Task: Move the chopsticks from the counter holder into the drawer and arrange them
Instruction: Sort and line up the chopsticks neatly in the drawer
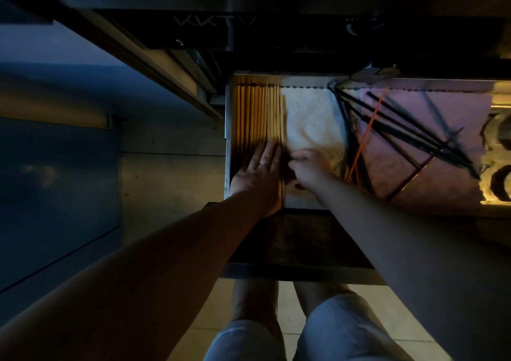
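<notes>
Below me an open drawer holds several light wooden chopsticks laid side by side along its left wall. My left hand lies flat on their near ends, fingers spread, with a ring on one finger. My right hand rests just right of the row, on a white cloth liner, fingers curled and pinched at the edge of the outermost chopstick; whether it grips one is unclear. Several black chopsticks and an orange one lie crossed in a loose pile over a pink cloth on the right.
A dark counter edge and cabinet front run above the drawer. The drawer's dark front panel is toward me, with my knees and a tiled floor beneath. Shiny rounded objects sit at the far right.
</notes>
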A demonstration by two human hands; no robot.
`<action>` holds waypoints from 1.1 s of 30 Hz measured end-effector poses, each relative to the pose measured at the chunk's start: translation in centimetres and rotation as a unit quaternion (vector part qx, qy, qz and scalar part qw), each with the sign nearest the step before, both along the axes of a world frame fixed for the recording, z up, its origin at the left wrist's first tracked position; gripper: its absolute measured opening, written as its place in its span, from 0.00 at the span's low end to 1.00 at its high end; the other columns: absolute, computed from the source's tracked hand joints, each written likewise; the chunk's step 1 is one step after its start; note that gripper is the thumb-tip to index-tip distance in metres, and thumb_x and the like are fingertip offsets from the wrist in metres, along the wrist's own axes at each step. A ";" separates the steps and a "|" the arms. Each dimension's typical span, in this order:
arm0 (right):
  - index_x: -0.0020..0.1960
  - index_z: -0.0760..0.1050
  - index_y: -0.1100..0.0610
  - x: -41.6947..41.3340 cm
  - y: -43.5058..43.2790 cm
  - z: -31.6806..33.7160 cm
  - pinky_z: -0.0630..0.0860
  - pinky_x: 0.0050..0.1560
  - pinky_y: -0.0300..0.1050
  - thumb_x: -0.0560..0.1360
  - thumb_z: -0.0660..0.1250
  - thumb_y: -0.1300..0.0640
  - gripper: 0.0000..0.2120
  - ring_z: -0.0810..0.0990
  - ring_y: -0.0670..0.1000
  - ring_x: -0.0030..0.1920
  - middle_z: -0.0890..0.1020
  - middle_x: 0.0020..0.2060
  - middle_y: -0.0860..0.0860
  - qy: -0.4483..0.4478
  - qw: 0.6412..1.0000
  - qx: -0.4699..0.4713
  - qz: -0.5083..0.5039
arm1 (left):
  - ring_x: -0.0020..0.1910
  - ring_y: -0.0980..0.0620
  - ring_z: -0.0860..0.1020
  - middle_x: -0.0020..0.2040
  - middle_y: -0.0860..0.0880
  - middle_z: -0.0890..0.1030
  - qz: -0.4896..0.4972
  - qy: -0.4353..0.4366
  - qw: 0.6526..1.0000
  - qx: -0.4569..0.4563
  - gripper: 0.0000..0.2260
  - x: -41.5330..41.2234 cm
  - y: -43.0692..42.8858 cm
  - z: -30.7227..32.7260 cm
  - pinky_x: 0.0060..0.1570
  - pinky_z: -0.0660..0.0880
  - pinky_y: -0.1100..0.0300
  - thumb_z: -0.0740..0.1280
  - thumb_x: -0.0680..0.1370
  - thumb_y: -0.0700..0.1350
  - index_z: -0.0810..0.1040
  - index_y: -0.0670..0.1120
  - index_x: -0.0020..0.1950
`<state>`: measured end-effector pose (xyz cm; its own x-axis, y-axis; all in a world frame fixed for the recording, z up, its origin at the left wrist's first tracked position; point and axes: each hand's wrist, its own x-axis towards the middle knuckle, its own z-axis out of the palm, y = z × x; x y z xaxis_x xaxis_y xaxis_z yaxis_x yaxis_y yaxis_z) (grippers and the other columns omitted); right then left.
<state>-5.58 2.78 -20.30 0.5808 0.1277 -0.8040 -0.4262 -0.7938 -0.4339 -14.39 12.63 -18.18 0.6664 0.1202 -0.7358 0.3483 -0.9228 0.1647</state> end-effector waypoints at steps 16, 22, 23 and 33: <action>0.50 0.78 0.60 6.6 -13.7 1.7 0.76 0.56 0.54 0.70 0.66 0.65 0.10 0.81 0.59 0.50 0.83 0.47 0.59 -0.175 0.983 -0.011 0.052 | 0.67 0.41 0.69 0.69 0.43 0.69 0.142 -0.082 0.978 -0.124 0.26 6.7 -9.7 3.0 0.63 0.70 0.46 0.65 0.76 0.49 0.64 0.46 0.72; 0.56 0.77 0.56 9.6 -18.9 2.1 0.75 0.57 0.50 0.69 0.66 0.61 0.16 0.79 0.60 0.52 0.80 0.52 0.59 -0.241 0.964 -0.032 0.108 | 0.58 0.38 0.76 0.60 0.39 0.76 0.339 -0.083 0.928 -0.131 0.21 10.9 -14.4 1.3 0.53 0.73 0.48 0.68 0.74 0.48 0.69 0.43 0.64; 0.58 0.77 0.55 10.2 -19.5 2.2 0.73 0.58 0.48 0.69 0.66 0.60 0.17 0.78 0.60 0.54 0.79 0.54 0.59 -0.250 0.960 -0.034 0.122 | 0.59 0.38 0.75 0.60 0.39 0.75 0.355 -0.078 0.924 -0.120 0.21 11.6 -15.0 0.8 0.53 0.72 0.48 0.69 0.74 0.48 0.69 0.41 0.64; 0.66 0.70 0.51 14.4 -19.2 2.0 0.74 0.57 0.55 0.74 0.67 0.54 0.21 0.71 0.62 0.62 0.72 0.62 0.57 -0.310 0.896 -0.068 0.312 | 0.44 0.44 0.79 0.46 0.45 0.79 0.421 -0.075 0.902 -0.055 0.08 11.6 -15.2 -0.7 0.37 0.72 0.55 0.63 0.77 0.46 0.72 0.44 0.54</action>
